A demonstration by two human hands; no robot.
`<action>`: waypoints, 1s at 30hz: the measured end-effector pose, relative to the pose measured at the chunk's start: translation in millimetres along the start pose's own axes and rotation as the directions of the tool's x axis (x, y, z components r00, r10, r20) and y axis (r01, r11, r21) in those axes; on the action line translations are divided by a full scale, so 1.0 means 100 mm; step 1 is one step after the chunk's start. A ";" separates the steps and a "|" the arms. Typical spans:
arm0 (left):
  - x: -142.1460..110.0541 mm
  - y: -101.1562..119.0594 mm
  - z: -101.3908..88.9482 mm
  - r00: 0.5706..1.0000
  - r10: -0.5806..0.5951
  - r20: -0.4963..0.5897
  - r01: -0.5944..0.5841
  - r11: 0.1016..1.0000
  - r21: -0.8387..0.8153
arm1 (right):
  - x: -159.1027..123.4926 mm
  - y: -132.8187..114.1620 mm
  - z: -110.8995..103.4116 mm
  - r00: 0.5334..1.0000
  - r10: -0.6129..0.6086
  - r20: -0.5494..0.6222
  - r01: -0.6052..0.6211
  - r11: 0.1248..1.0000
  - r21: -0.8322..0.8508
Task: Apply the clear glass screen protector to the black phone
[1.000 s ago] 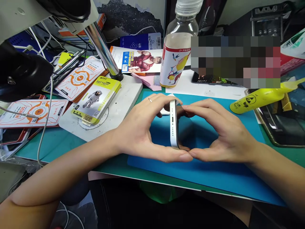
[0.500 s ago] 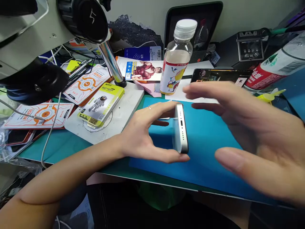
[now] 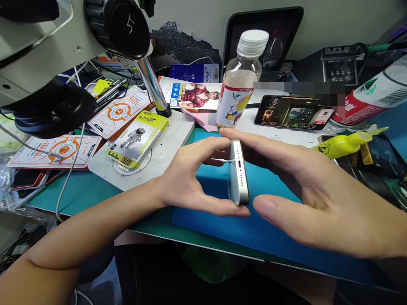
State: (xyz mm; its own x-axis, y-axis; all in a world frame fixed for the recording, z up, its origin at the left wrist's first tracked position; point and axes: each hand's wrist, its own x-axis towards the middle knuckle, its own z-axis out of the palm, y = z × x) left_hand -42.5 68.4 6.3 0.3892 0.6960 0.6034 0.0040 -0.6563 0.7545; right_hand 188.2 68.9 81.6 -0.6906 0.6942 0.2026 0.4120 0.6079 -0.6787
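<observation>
A smartphone (image 3: pixel 239 173) with a silver frame is held on its side above the blue mat, its charging port and speaker holes facing me. My left hand (image 3: pixel 190 178) grips it by the long edges, thumb beneath and fingers on top; a ring is on one finger. From the right, my right hand (image 3: pixel 318 195) curves around the phone's other side, fingers spread. Its fingertips reach the upper edge near my left fingers, though contact is unclear. Its thumb stays a little apart from the lower edge.
A blue mat (image 3: pixel 203 222) covers the bench below. Behind stand a drink bottle (image 3: pixel 235 97) and another phone (image 3: pixel 292 113) with its screen lit. A microscope (image 3: pixel 117 29) looms at the left over battery boxes (image 3: pixel 138 137). A yellow squeeze bottle (image 3: pixel 345 144) is at the right.
My right hand has moved left, bringing its fingers over the phone's upper edge and its thumb closer to the lower edge. My left hand keeps its hold on the phone.
</observation>
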 end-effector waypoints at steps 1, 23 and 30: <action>0.00 -0.01 0.00 1.000 0.000 -0.003 0.000 1.000 -0.005 | 0.03 -0.01 0.00 1.000 0.013 -0.003 -0.013 1.000 0.020; 0.01 -0.09 -0.01 0.991 0.134 0.022 -0.135 0.991 0.025 | 0.01 -0.09 -0.06 0.998 0.047 0.046 -0.051 0.995 0.090; 0.01 -0.08 0.01 0.988 0.155 0.005 -0.155 0.987 0.050 | 0.02 -0.13 -0.05 0.990 0.132 0.047 -0.136 0.984 0.111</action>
State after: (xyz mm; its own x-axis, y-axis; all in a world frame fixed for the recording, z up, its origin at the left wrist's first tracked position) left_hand -41.9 73.7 0.6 0.3900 0.5843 0.7116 -0.0108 -0.7699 0.6381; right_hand 184.7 64.3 94.6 -0.6575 0.7494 0.0778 0.4341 0.4612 -0.7739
